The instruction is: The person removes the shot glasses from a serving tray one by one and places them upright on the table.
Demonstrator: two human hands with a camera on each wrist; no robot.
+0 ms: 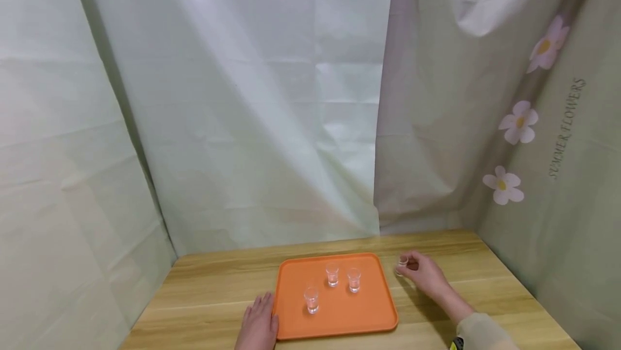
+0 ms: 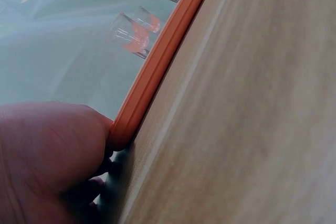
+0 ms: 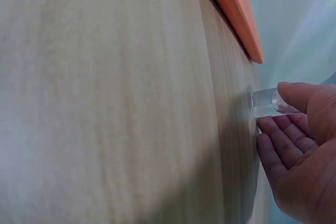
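Head camera view: nearest, the left hand (image 1: 257, 324) is cut off at the wrist by the bottom edge; its fingers are extended on the wood-grain desk (image 1: 204, 307), and the thumb touches the left side of an orange tray (image 1: 354, 320). In the left wrist view, deep shadow obscures those fingers. A pale sleeve (image 1: 485, 333) runs out of frame at lower right, cropping a dark-and-yellow object (image 1: 457, 344) at its cuff. Three clear shot glasses (image 1: 312, 302) stand upright on the tray; whether they contain liquid is hard to tell. Beyond the tray's right edge, the right hand (image 1: 427, 275) pinches a fourth shot glass (image 3: 264, 103), partly covered by thumb and fingers; whether its base meets the desk is unclear. Behind hangs a creased, pale curtain (image 1: 252, 123), flower-printed at right.
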